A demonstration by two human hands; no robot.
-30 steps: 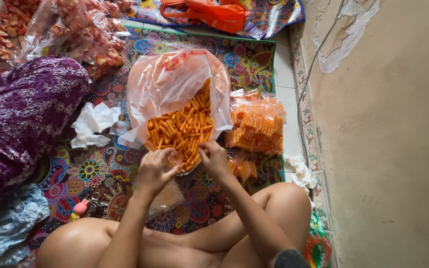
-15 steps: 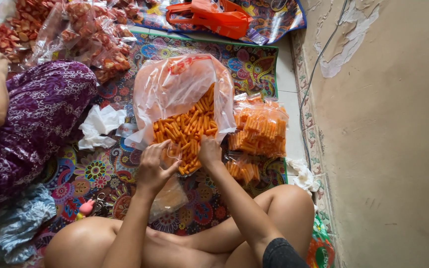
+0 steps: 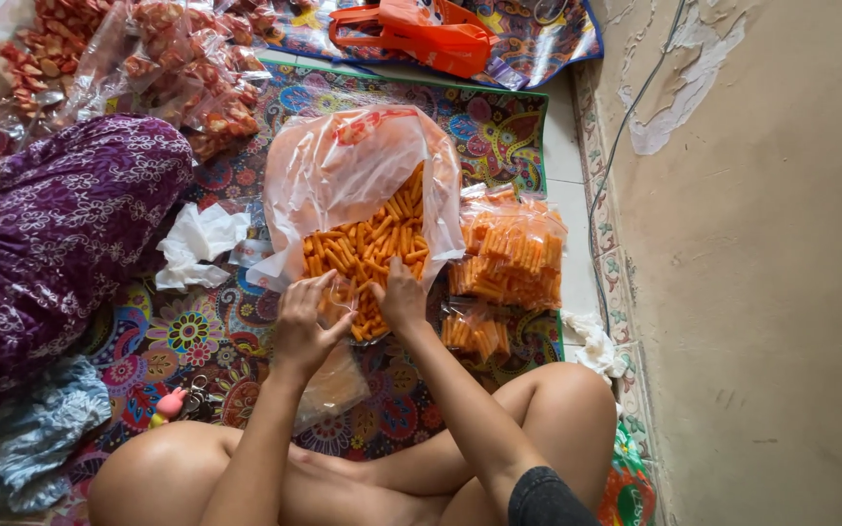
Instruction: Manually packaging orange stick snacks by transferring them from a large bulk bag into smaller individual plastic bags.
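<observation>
Left hand (image 3: 306,326): fingers curled, pinching small clear bag (image 3: 343,297) at big snack bag (image 3: 367,229) mouth.
Right hand (image 3: 403,297): gripping same small bag.
Right of big bag: 2 filled packets (image 3: 507,255).
Left of it: crumpled tissue (image 3: 199,244).

Both forearms are bare, with no sleeves, watch or rings showing on the left hand (image 3: 306,326) or the right hand (image 3: 403,297). The legs are bare too; dark shorts (image 3: 548,499) cover the right thigh.

big clear snack bag (image 3: 363,185); filled packets (image 3: 509,255) right.
</observation>
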